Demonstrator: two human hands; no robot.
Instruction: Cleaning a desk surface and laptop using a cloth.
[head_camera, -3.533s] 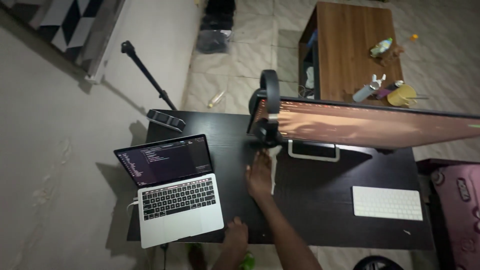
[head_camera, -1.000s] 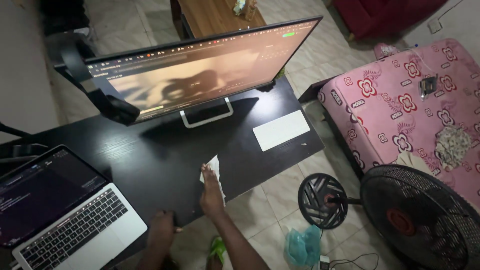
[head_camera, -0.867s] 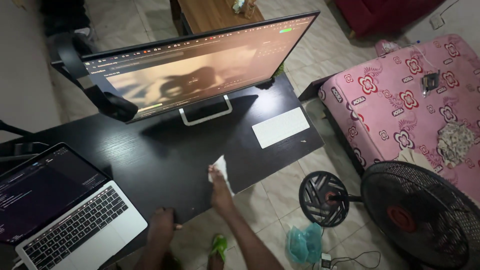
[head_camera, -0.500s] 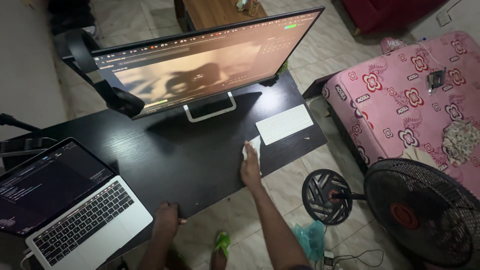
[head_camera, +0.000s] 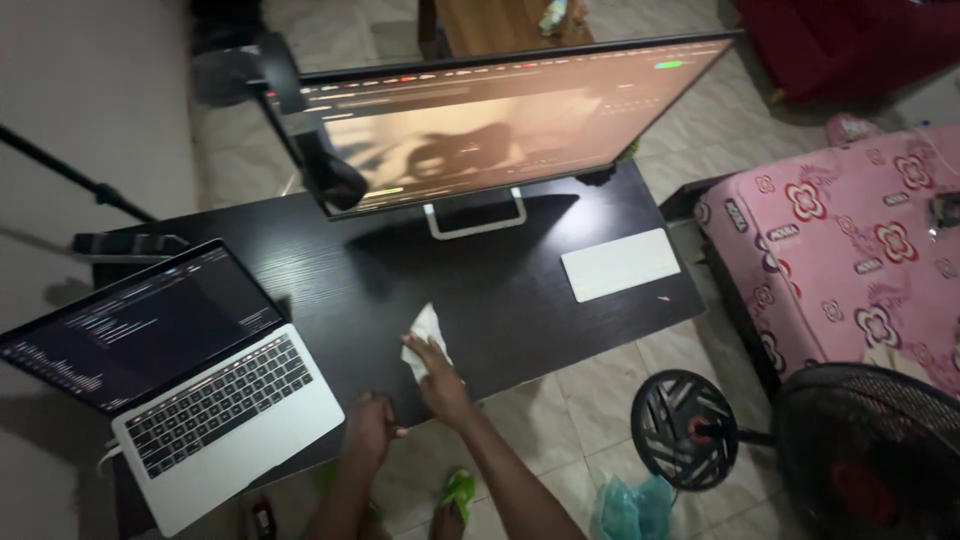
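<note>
My right hand (head_camera: 440, 375) presses a white cloth (head_camera: 423, 338) flat on the black desk (head_camera: 500, 290), near the front edge and in front of the big monitor (head_camera: 500, 125). My left hand (head_camera: 371, 422) grips the desk's front edge just left of it, fingers curled over the rim. An open silver laptop (head_camera: 190, 370) sits to the left of both hands. A white keyboard (head_camera: 620, 264) lies to the right, well clear of the cloth.
Black headphones (head_camera: 310, 140) hang on the monitor's left corner. A tripod leg (head_camera: 70, 175) and a dark flat device (head_camera: 130, 244) are at the far left. A standing fan (head_camera: 860, 450), a pink flowered mattress (head_camera: 850, 240) and a blue bag (head_camera: 625, 500) are on the right.
My right hand has slid the cloth from beside the white keyboard back left along the desk's front, ending close to my left hand. The view has shifted right.
</note>
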